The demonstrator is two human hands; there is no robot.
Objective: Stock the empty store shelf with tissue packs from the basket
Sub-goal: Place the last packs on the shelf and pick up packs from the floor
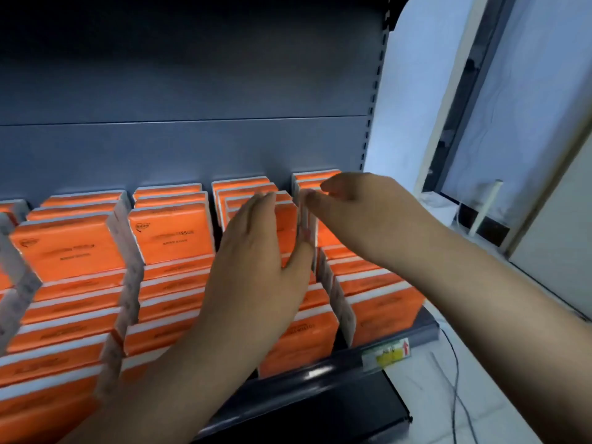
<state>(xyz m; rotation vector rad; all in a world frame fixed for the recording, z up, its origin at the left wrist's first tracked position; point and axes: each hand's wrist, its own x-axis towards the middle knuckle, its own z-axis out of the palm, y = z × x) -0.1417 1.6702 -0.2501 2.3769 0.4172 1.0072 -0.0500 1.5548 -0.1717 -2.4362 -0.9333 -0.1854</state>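
Pressing tissue packs (173, 238), left hand (256, 267) lies flat; right hand (362, 213) seemingly pinches one blurred pack (306, 230).

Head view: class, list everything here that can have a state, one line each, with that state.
shelf: filled with rows of packs.
tissue packs: standing on edge in rows.
edge-on pack: upright between the two right-most rows, pinched at its top.
left hand: fingers straight, flat against a row.
right hand: pinches the edge-on pack's top.
price label: stuck on the front rail.
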